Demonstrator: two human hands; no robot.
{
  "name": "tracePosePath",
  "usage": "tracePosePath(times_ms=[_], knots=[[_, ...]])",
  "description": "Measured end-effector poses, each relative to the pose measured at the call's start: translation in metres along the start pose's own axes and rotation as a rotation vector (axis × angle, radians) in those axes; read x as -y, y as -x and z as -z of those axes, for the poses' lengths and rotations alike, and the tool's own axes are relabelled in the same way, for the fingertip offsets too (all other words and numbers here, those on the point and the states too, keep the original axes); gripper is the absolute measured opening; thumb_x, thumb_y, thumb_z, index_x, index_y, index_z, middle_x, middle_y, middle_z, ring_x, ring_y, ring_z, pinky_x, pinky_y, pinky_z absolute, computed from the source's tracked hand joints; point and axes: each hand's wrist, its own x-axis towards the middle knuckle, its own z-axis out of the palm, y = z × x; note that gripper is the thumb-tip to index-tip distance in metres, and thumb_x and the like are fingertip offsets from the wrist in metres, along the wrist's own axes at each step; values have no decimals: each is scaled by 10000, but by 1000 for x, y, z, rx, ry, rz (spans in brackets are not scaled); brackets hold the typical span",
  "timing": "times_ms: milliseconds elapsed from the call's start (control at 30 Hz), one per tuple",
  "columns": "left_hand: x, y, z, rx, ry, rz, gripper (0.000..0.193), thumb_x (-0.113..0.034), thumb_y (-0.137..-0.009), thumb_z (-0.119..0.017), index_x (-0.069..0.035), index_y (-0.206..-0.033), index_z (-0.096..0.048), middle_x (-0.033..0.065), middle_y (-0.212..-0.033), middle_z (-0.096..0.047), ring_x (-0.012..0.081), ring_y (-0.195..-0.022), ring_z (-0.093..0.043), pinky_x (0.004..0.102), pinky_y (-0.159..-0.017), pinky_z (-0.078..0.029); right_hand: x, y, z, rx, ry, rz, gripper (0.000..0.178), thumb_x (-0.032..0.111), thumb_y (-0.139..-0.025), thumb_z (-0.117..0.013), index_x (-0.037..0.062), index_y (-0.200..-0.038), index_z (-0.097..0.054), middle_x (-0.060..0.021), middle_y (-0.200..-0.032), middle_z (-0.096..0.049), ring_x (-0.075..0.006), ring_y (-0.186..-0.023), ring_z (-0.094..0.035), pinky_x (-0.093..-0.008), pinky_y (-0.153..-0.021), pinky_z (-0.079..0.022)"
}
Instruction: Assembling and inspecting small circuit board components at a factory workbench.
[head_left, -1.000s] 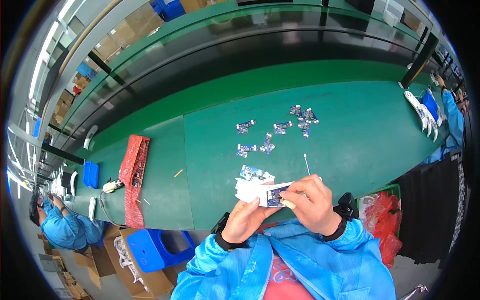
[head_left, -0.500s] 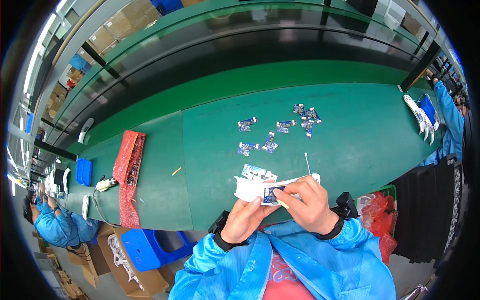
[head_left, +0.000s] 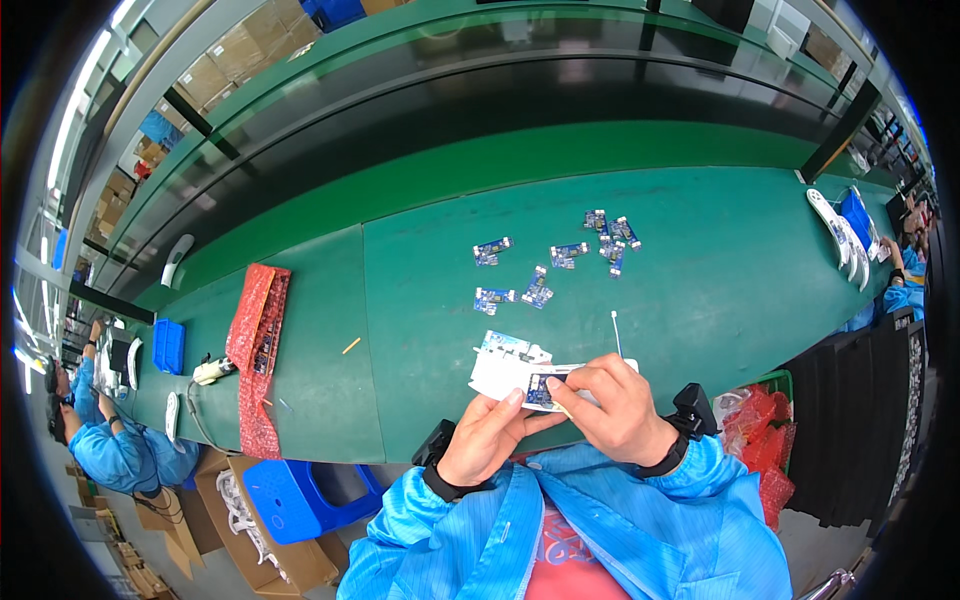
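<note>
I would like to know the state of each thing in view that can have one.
Left hand: gripping white casing
Right hand: touching circuit board
White casing: held
Circuit board: in casing, fastening unclear
Loose boards: scattered on green table
Red bubble wrap: partly open, contents showing
Cardboard box: open, white things inside

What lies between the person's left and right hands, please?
In the head view, a blue circuit board against a white plastic part lies between the left hand and right hand.
</note>
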Motion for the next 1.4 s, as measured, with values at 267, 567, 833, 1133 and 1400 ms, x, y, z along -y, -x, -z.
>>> tracePosePath(times_ms=[267, 567, 833, 1133, 1400], knots=[[9, 1, -11, -121, -208, -58, 373, -109, -969, -477, 30, -1312, -428, 142, -1269, -540, 246, -1183, -532, 433, -1018, -440, 0, 8, -2, -41, -41, -21, 415, 28, -558, -722, 31, -971, -678, -64, -857, -581, -252, -729, -560, -329, -554, -464], [21, -3, -7, -250, -337, -207, 273, -37, -915, -552, 37, -1177, -566, 103, -1105, -638, 163, -974, -624, 321, -857, -527, 2, 12, 1, -36, -74, -44, 330, 54, -663, -680, 17, -991, -668, -63, -878, -590, -244, -767, -570, -319, -555, -484], [10, -6, -14, -248, -180, -120, 272, -43, -921, -540, 65, -1170, -555, 132, -1100, -636, 203, -981, -635, 354, -871, -536, -20, 2, 19, 113, -362, -329, 223, 87, -769, -662, 32, -985, -663, -102, -906, -599, -288, -820, -571, -384, -701, -472], [-24, 1, -12, -270, -341, -47, 285, -26, -923, -511, 55, -1195, -544, 118, -1124, -631, 216, -1009, -631, 361, -875, -538, -22, -2, 5, 208, -452, -351, 215, 110, -788, -674, 40, -992, -663, -94, -959, -610, -274, -893, -584, -381, -803, -464], [-178, -110, 63, -373, -371, -476, 325, -98, -962, -417, 110, -1208, -463, 186, -1194, -572, 296, -1079, -599, 417, -915, -524, -57, -18, -16, 109, -283, -295, 302, 80, -776, -672, 25, -1066, -609, -117, -1026, -582, -303, -936, -565, -375, -785, -488]])
